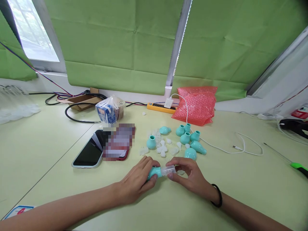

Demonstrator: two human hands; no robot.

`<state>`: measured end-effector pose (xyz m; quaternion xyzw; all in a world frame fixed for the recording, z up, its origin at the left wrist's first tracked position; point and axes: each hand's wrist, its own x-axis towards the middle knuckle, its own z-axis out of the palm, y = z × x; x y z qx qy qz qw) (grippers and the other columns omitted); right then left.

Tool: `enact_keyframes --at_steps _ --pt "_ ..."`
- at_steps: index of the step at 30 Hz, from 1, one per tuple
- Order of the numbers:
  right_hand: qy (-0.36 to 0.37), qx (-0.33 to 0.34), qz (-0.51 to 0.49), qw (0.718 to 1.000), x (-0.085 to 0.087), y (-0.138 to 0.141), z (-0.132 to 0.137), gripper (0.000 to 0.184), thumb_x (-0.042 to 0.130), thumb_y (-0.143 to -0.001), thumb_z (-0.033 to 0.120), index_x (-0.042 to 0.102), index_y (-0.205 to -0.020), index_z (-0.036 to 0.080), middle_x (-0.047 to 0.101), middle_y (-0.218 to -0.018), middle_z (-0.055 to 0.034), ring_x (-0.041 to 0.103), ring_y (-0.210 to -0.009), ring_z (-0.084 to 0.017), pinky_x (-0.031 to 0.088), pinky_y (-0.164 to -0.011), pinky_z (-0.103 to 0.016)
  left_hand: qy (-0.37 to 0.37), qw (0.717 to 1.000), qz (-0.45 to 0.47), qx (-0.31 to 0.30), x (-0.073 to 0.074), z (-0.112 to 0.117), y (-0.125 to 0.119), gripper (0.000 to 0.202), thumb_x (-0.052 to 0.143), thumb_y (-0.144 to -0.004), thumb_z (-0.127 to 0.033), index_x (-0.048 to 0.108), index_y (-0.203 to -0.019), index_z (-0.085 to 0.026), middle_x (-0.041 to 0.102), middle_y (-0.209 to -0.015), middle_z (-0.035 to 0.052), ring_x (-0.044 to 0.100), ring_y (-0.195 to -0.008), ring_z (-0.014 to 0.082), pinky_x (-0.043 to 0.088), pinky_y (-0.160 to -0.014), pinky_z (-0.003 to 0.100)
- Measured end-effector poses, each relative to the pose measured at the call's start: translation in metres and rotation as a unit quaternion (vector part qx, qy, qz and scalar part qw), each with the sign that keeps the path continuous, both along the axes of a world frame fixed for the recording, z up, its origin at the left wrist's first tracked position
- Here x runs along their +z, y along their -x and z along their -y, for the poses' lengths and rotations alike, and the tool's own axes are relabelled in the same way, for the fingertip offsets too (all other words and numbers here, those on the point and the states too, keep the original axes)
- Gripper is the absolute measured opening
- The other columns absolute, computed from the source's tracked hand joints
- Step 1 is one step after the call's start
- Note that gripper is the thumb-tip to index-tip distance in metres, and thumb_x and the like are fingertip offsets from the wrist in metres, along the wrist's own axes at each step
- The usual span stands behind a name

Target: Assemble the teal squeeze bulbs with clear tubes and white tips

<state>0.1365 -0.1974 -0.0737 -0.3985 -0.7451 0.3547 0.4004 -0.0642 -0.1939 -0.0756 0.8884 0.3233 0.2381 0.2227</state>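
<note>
My left hand is closed around a teal rubber bulb low over the pale green table. My right hand, with a black band on its wrist, pinches a clear plastic tip that meets the bulb's end. Just beyond my hands lie several more teal bulbs and a scatter of clear plastic pieces.
A phone and a dark red case lie to the left. Behind are a wrapped blue-and-white packet, a cardboard box, black cables, an orange power strip with a white charger and cable, and red bubble wrap. A green-handled tool lies at right.
</note>
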Motion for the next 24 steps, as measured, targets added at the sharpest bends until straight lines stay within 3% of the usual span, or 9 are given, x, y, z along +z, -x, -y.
enact_keyframes --at_steps 3,6,10,13,18,24 --pt "-0.04 -0.007 0.027 0.999 0.0 0.002 0.002 0.016 0.062 -0.068 0.029 0.063 -0.077 0.016 0.064 -0.066 -0.0027 0.057 -0.055 -0.012 0.049 -0.05 -0.021 0.022 1.0 0.005 0.015 -0.001 0.001 0.001 0.026 0.048 -0.078 -0.028 0.044 -0.1 -0.016 0.049 -0.088 0.0053 0.049 -0.077 0.0164 0.042 -0.069 0.029" --pt "-0.129 -0.015 0.042 0.991 -0.002 0.003 0.004 0.015 0.064 -0.067 0.026 0.063 -0.078 0.016 0.066 -0.065 -0.0022 0.059 -0.054 -0.012 0.049 -0.052 -0.02 0.02 0.999 0.023 0.028 -0.003 0.001 -0.001 0.039 0.061 -0.068 -0.031 0.048 -0.101 -0.015 0.05 -0.084 0.0042 0.051 -0.073 0.0158 0.043 -0.066 0.027" --pt "-0.254 0.012 0.071 0.965 -0.007 0.001 0.004 0.02 0.064 -0.069 0.02 0.061 -0.088 0.016 0.067 -0.073 -0.0045 0.061 -0.063 -0.013 0.048 -0.059 -0.022 -0.007 0.998 0.051 0.029 -0.005 0.001 -0.003 0.022 0.055 -0.073 -0.027 0.057 -0.09 -0.014 0.055 -0.074 0.0037 0.053 -0.065 0.0134 0.042 -0.06 0.022" --pt "-0.291 0.047 0.098 0.95 -0.009 -0.001 0.004 0.023 0.061 -0.072 0.017 0.058 -0.095 0.015 0.066 -0.074 -0.0052 0.061 -0.065 -0.013 0.047 -0.057 -0.022 -0.024 0.999 0.044 0.009 -0.006 0.001 -0.003 0.018 0.052 -0.076 -0.027 0.058 -0.087 -0.014 0.057 -0.068 0.0028 0.052 -0.061 0.0124 0.04 -0.055 0.02" --pt "-0.257 0.01 0.088 0.962 -0.008 0.003 0.008 0.017 0.06 -0.072 0.024 0.059 -0.087 0.016 0.066 -0.07 -0.004 0.059 -0.056 -0.012 0.046 -0.055 -0.022 -0.058 0.998 0.035 0.005 -0.005 0.001 -0.002 0.022 0.05 -0.079 -0.03 0.057 -0.089 -0.012 0.057 -0.07 0.0049 0.052 -0.063 0.0135 0.04 -0.055 0.021" --pt "-0.102 0.015 0.086 0.991 0.0 0.011 0.013 0.018 0.054 -0.076 0.028 0.061 -0.071 0.013 0.056 -0.047 -0.0003 0.05 -0.039 -0.009 0.04 -0.04 -0.018 -0.115 0.993 -0.004 0.015 -0.009 0.001 -0.002 0.026 0.044 -0.082 -0.032 0.056 -0.088 -0.011 0.057 -0.071 0.0074 0.053 -0.065 0.0163 0.043 -0.056 0.024"
